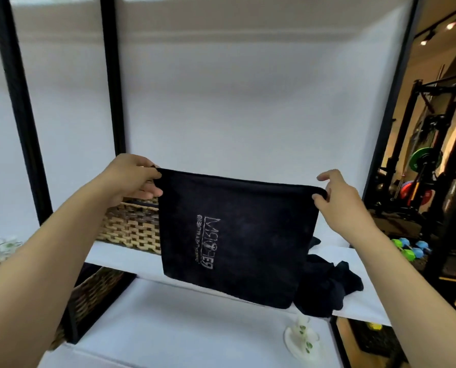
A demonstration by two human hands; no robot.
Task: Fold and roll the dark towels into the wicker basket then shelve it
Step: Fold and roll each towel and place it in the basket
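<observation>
Head view: the person is facing a white shelf (120,257) inside a black frame (22,115), both arms reaching forward.
Towel: a dark towel (237,240) is hanging in the air between the hands, in front of the shelf edge, with pale lettering turned on its side.
Long axis: the top edge is running left to right, sloping a little down toward the right; the cloth is dropping straight below it and looks already doubled, though that is hard to confirm.
Left hand (134,177): it is pinching the upper left corner, fingers curled shut on the cloth.
Right hand (338,193): thumb and lower fingers are nipping the upper right corner, while the index finger is sticking out free.
Basket (130,223): the wicker basket is sitting on the shelf behind the towel's left side, just below the left hand, so that hand is the nearer one.
Pile (327,285): more dark cloth is lying crumpled on the shelf under the right corner, spilling over the front edge.
Next move, as a guess: bringing the two corners together would be halving the width before rolling, and the roll would then be travelling left into the basket.
Lower shelf: a second wicker bin (94,290) is standing at the left.
</observation>
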